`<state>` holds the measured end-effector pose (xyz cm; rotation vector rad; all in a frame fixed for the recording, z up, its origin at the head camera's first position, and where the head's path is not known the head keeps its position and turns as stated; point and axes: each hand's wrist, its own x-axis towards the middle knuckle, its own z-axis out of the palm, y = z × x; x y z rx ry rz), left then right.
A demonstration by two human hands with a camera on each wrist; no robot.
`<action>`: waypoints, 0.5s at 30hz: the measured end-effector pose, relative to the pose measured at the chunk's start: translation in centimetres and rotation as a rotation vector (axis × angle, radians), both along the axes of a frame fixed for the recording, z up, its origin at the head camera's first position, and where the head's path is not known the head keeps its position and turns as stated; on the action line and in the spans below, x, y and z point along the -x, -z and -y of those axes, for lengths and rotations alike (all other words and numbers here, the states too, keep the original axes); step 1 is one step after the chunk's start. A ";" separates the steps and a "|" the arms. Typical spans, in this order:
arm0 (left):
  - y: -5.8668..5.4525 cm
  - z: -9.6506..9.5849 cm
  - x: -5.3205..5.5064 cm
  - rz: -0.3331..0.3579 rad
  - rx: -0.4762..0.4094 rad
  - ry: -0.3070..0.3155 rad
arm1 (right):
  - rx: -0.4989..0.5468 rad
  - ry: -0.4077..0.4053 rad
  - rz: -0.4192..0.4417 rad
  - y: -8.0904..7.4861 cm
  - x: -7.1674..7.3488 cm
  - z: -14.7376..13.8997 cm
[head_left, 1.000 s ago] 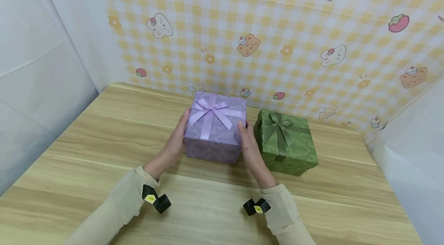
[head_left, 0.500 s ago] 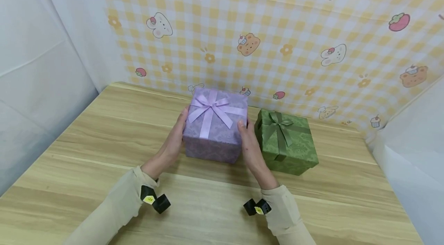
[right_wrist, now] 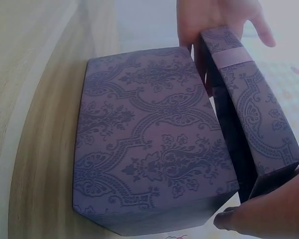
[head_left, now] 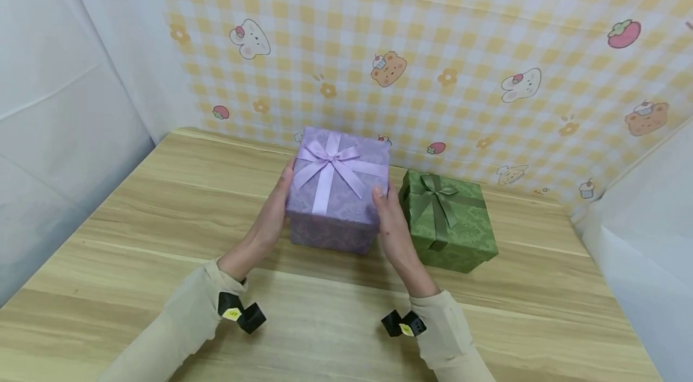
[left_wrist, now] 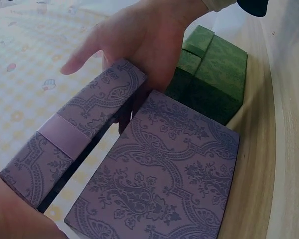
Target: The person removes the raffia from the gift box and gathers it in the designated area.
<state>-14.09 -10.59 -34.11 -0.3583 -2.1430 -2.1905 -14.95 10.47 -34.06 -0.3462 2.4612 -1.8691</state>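
A purple patterned gift box lid (head_left: 352, 204), tied with a lilac ribbon bow (head_left: 331, 159), is raised off its box base (head_left: 331, 234). My left hand (head_left: 265, 222) grips the lid's left side. On the right side my right hand (head_left: 396, 231) holds it, thumb on the top near the edge. Both wrist views show a gap between the lid (left_wrist: 72, 132) and the base (left_wrist: 162, 167), with light coming through it. In the right wrist view, fingers reach under the lid (right_wrist: 259, 107); the base (right_wrist: 149, 134) stands on the table.
A green gift box (head_left: 452, 219) with a dark green bow, its lid on, stands close to my right hand. Behind both boxes hangs a yellow checked cloth (head_left: 433, 27) with cartoon prints. The wooden table (head_left: 189, 201) runs between white side sheets.
The purple lid has risen off its base, held by both hands, and its back edge sits higher in the head view. The base and the green box stay in place.
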 end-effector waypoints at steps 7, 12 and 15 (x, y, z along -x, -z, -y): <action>-0.8 0.3 -0.5 -0.047 0.058 -0.057 | 0.023 -0.035 -0.063 -0.3 -0.2 0.0; -1.4 0.7 -0.6 -0.069 0.052 -0.086 | 0.022 -0.028 -0.077 -0.7 -0.4 -0.1; -1.6 1.0 -0.6 -0.080 0.044 -0.092 | 0.037 -0.031 -0.089 -1.0 -0.6 0.0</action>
